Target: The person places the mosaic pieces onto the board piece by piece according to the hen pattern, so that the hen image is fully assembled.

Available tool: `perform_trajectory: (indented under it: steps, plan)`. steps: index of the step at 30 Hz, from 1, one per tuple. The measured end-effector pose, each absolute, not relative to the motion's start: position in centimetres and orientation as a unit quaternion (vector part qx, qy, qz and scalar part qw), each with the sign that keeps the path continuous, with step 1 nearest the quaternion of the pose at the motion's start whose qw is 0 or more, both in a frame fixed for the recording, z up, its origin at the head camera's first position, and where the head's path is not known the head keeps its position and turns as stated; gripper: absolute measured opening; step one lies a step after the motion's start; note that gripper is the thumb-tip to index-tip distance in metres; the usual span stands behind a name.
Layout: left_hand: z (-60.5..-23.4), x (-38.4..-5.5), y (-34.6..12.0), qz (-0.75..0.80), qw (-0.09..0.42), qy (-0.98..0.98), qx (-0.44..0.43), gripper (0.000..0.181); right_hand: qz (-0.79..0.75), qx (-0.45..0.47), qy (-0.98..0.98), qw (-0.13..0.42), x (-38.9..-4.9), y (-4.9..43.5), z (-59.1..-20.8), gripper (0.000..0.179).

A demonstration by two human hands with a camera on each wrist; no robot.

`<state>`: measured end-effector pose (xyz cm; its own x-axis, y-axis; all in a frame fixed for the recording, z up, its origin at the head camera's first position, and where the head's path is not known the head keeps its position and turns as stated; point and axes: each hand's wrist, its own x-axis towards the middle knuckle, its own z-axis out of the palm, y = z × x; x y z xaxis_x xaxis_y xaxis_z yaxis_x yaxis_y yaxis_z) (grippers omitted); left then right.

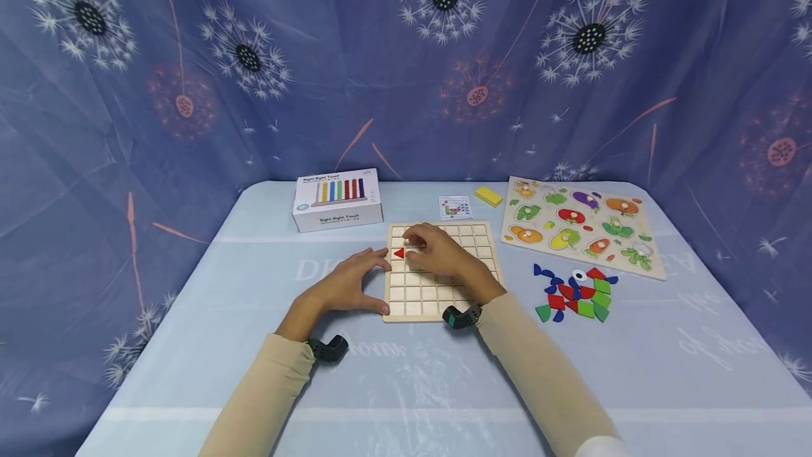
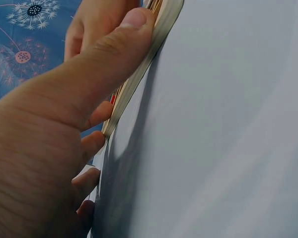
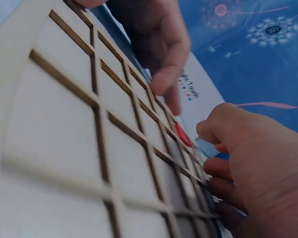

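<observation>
A wooden grid board lies flat on the table, divided into square cells. One red triangle sits in a cell near its left edge. My left hand rests against that edge with fingers spread; its thumb touches the board's side near the front corner. Over the board is my right hand, its thumb and index finger apart just right of the triangle. In the right wrist view the red triangle shows between the two hands. I see nothing held in the right hand.
Right of the board lies a pile of red, green and blue pieces. Behind it is a vegetable puzzle board. A pattern card and a yellow block lie beyond the grid. A white box stands at back left.
</observation>
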<state>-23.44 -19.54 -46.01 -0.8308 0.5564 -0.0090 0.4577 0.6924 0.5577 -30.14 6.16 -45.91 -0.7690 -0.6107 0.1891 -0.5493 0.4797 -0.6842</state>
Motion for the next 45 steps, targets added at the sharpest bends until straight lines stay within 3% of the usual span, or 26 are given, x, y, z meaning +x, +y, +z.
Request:
perform_trajectory:
  steps: [7,13,22,28,32,45]
  plan:
    - [-46.0,-23.4,-19.6,0.277,0.092,0.917,0.272,0.081,-0.388,-0.359,0.846,0.067,-28.8,11.5,-44.0,0.033]
    - [-46.0,-23.4,-19.6,0.277,0.097,0.918,0.266,0.081,-0.338,-0.344,0.875,0.035,-26.9,18.0,-42.9,0.028]
    - [-45.8,-23.3,-19.5,0.278,0.100,0.919,0.261,0.080,-0.294,-0.260,0.920,-0.019,-25.1,28.4,-42.3,0.021]
    - [-45.9,-23.4,-19.5,0.279,0.100,0.918,0.264,0.080,-0.243,-0.156,0.957,0.033,-24.2,34.1,-42.2,0.031]
    - [-46.0,-23.5,-19.4,0.275,0.105,0.921,0.256,0.080,-0.229,-0.128,0.963,0.064,-24.3,36.0,-43.0,0.036]
    - [-46.0,-23.5,-19.5,0.281,0.107,0.920,0.252,0.082,-0.238,-0.109,0.964,0.050,-24.1,36.6,-43.8,0.015]
